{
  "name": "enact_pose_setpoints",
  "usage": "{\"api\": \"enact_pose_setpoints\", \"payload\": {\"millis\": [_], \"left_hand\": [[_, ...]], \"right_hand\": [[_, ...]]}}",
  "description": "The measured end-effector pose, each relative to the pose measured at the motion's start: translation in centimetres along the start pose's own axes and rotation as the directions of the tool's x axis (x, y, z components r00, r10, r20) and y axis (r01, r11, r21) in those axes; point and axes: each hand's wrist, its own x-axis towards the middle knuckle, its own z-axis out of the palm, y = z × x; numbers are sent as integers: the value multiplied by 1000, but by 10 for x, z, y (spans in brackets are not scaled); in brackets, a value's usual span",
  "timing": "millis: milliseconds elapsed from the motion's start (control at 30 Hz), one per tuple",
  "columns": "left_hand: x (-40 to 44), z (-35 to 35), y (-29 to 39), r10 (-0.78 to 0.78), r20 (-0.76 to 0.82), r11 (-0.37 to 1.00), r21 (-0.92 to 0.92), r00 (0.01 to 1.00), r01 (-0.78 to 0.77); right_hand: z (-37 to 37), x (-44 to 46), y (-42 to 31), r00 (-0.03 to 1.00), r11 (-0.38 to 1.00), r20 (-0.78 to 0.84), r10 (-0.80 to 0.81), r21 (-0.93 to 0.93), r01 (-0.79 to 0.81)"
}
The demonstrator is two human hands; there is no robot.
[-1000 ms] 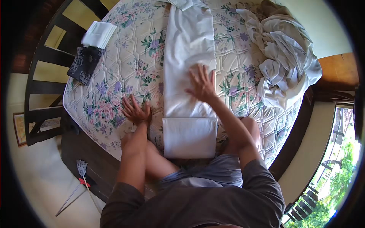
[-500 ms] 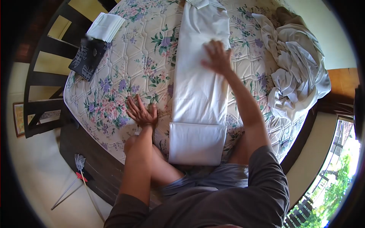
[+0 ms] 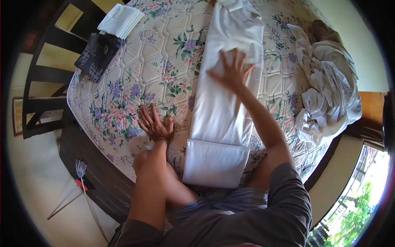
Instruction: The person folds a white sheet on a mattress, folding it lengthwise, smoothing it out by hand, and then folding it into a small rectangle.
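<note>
A long strip of white cloth (image 3: pixel 222 111) runs down the bed away from me, its near end folded over into a flat rectangle (image 3: pixel 217 164) by my lap. My right hand (image 3: pixel 233 72) lies on the upper middle of the strip, fingers spread. My left hand (image 3: pixel 157 125) rests palm down on the floral mattress (image 3: pixel 164 88), left of the cloth, fingers apart and holding nothing. At the far end the cloth is bunched in a small fold (image 3: pixel 231 5).
A heap of rumpled pale fabric (image 3: pixel 329 82) lies on the mattress at the right. Folded white cloth (image 3: pixel 120 20) and a folded dark printed cloth (image 3: pixel 96 57) sit near the dark slatted headboard (image 3: pixel 48 85). A mop-like duster (image 3: pixel 81 168) leans at the lower left.
My right hand has moved slightly left and down along the white cloth, and its fingers are spread wider. My left hand stays on the mattress. The camera view has shifted a little.
</note>
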Motion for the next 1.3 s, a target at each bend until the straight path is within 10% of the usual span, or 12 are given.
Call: {"api": "enact_pose_setpoints", "payload": {"millis": [167,333,433,633,833,1033,1100,1233,1300], "left_hand": [[3,8,-5,-9,7,999,-34,1000,10],[3,15,-5,-10,7,998,-58,1000,10],[2,19,-7,-3,-1,998,-60,1000,3],[2,14,-3,-47,31,999,-26,998,47],[-3,1,1,-33,-32,999,-26,999,32],[-9,-21,2,5,47,992,126,999,-11],[-6,-19,-2,-11,81,1000,27,997,9],[-68,-73,16,364,-156,891,-227,918,-392],[-127,-107,36,599,-64,739,-338,798,-582]], "right_hand": [[-10,136,1,943,944,44,329,-28,-328],[0,201,24,949,948,85,304,71,-310],[7,136,10,971,986,-200,131,123,-108],[-28,-115,-3,992,991,81,-99,101,91],[-54,-199,88,892,888,81,444,-171,-426],[-69,-223,23,988,986,39,-147,88,143],[-56,-225,35,983,999,185,-19,30,14],[-73,-242,57,898,927,263,351,39,-374],[-78,-273,50,935,951,176,308,-42,-305]]}}
